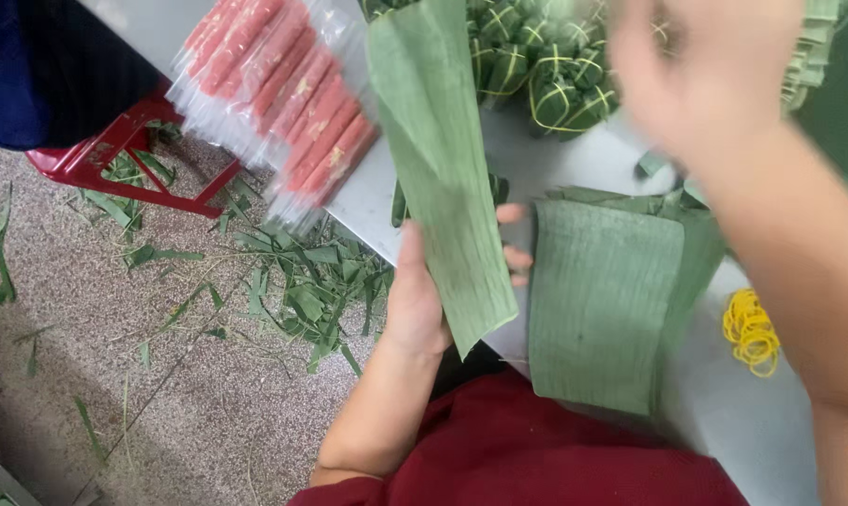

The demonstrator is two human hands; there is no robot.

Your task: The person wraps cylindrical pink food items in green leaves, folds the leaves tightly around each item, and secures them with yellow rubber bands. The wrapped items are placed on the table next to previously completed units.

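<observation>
The left hand point(422, 290) pinched a long green leaf strip point(440, 159), its length running up-screen, pointed end toward the person; the right hand point(714, 75) was blurred, fingers unreadable.

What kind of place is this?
Probably a food-wrapping workshop: a stack of cut leaves on the table, tied leaf parcels, packs of pink sausage, and the left hand holding a leaf strip.

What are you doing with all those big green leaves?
A person's left hand holds a long green leaf strip over the table's edge. The right hand, blurred, is raised near leaf-wrapped bundles tied with yellow bands. A stack of leaves, loose yellow rubber bands and packs of pink sausages lie on the table.
</observation>
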